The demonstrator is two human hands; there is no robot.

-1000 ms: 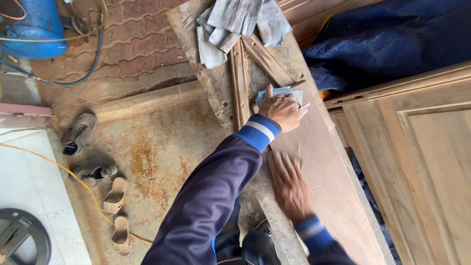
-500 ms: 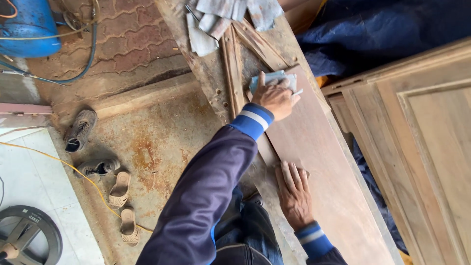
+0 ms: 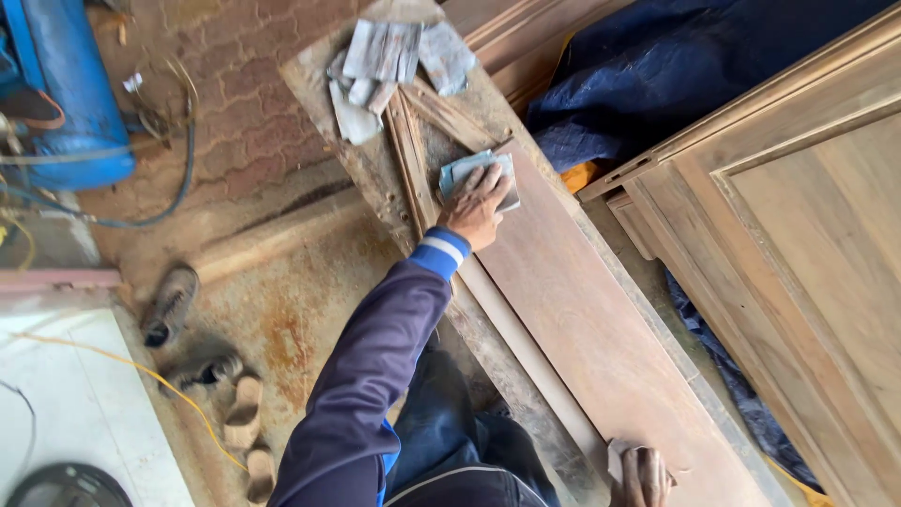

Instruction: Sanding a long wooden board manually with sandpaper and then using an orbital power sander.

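A long reddish-brown wooden plank (image 3: 582, 310) lies on a rough workbench (image 3: 375, 169), running from the upper middle to the lower right. My left hand (image 3: 474, 207), in a dark blue sleeve with a blue-and-white cuff, presses a folded grey-blue sheet of sandpaper (image 3: 469, 169) onto the plank's far end. Only the fingers of my right hand (image 3: 643, 477) show at the bottom edge. They lie flat on the near end of the plank, and the rest of that hand is cut off.
Several worn sandpaper pieces (image 3: 380, 61) lie at the bench's far end. A panelled wooden door (image 3: 807, 235) and a dark blue tarp (image 3: 676, 75) are on the right. On the floor to the left are a blue tank (image 3: 66, 94), hoses, shoes (image 3: 169, 305) and sandals (image 3: 246, 422).
My right hand has slid back along the plank toward me, to the frame's bottom edge. My left hand stays on the sandpaper at the far end. The view has shifted.
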